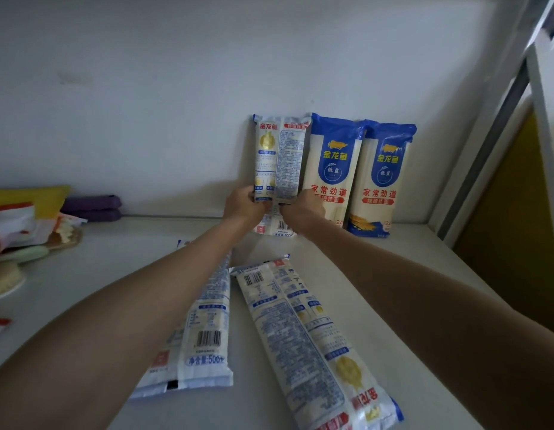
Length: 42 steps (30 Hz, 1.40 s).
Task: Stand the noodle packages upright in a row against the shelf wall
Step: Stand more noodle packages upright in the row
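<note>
On a white shelf [114,259], the left hand [243,206] and right hand [302,209] grip a white pack [282,156] upright against the wall [145,119], just left of two standing blue packs [334,169] [383,178]. In front of those, two flat packs [204,330] [303,336] lie lengthwise under the forearms.

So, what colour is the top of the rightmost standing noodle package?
Blue, on the noodle package; head view.

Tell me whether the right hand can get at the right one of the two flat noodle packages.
Probably, but not yet: the right hand and left hand both grip the upright white package at the wall. The flat package lies uncovered, nearer the person, nothing on it.
</note>
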Each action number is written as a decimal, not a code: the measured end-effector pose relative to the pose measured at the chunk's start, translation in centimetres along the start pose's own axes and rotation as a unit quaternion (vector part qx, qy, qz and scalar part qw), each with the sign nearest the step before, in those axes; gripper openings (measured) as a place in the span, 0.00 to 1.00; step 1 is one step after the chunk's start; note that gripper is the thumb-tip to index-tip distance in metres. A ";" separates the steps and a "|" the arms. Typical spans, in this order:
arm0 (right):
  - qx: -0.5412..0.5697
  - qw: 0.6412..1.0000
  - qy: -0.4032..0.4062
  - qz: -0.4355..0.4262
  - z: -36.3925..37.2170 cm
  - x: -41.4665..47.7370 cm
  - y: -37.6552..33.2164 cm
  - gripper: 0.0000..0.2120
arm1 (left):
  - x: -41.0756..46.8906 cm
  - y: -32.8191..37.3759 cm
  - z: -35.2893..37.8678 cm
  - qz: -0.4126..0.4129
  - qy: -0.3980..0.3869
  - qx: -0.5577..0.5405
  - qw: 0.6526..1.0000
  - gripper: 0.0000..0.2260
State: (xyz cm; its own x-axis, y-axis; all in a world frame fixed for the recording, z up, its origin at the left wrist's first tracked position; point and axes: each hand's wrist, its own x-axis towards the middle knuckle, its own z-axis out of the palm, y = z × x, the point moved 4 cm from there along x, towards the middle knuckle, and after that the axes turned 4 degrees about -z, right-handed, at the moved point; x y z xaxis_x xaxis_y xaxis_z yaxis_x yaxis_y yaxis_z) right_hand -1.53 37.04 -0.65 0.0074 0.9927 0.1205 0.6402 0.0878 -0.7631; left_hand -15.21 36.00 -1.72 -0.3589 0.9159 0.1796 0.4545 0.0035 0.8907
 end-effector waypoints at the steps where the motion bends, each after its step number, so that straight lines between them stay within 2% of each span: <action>1: -0.004 1.000 -0.007 0.000 0.0 -0.1 0.1 0.13 | 0.1 -0.1 -0.1 -0.005 -0.007 -0.005 1.000 0.13; 5: 0.007 1.000 -0.026 0.015 -0.7 -0.7 0.6 0.10 | 0.0 -0.4 -0.6 -0.055 -0.048 -0.039 0.997 0.16; 10: 0.021 0.998 -0.047 0.027 -1.9 -2.7 -0.4 0.08 | -1.4 -1.1 -4.0 -0.097 -0.048 -0.017 0.994 0.20; 16: 0.000 0.995 -0.101 0.027 -2.3 -6.0 -3.3 0.10 | -5.0 -1.8 -9.8 -0.137 -0.020 0.050 0.989 0.19; 20: 0.035 0.983 -0.159 0.082 -1.4 -9.3 -4.9 0.06 | -9.1 -2.5 -12.5 -0.194 -0.001 0.144 0.970 0.18; 21: 0.040 0.978 -0.180 0.101 -1.0 -10.5 -5.2 0.08 | -10.3 -2.8 -13.0 -0.220 0.005 0.152 0.964 0.18; 22: 0.043 0.972 -0.203 0.109 -0.5 -11.7 -5.5 0.09 | -11.6 -3.0 -13.3 -0.249 0.001 0.147 0.957 0.17; 25: -0.017 0.966 -0.240 0.094 1.5 -14.7 -6.2 0.04 | -14.6 -3.8 -13.3 -0.311 -0.019 0.071 0.947 0.16; 29: -0.036 0.940 -0.304 0.153 4.0 -18.2 -5.7 0.13 | -16.8 -3.8 -13.8 -0.370 -0.035 -0.008 0.928 0.18; 32: -0.054 0.951 -0.277 0.129 4.2 -19.1 -6.0 0.14 | -17.4 -3.7 -14.3 -0.385 -0.060 0.004 0.921 0.09; 35: -0.079 0.955 -0.266 0.101 4.1 -19.4 -5.9 0.16 | -17.4 -4.2 -14.5 -0.389 -0.078 0.009 0.918 0.09; 37: -0.062 0.959 -0.256 0.102 4.1 -19.2 -5.5 0.15 | -17.4 -4.3 -14.5 -0.389 -0.092 -0.004 0.917 0.04; 40: -0.001 0.955 -0.277 0.106 3.9 -19.3 -5.3 0.03 | -17.4 -4.7 -14.9 -0.378 -0.089 -0.026 0.921 0.07; 42: 0.025 0.951 -0.289 0.107 3.6 -19.3 -5.4 0.04 | -17.3 -4.6 -15.3 -0.361 -0.079 -0.014 0.929 0.09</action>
State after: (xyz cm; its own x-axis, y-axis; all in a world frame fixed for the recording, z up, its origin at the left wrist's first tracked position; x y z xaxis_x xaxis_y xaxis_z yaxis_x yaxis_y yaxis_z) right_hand -7.89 17.68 -1.18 -0.2992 0.8666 -0.3994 0.6335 -0.1326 -0.7623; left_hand -23.55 14.01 -2.50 -0.4376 0.7261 -0.5303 0.1197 0.6316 0.7660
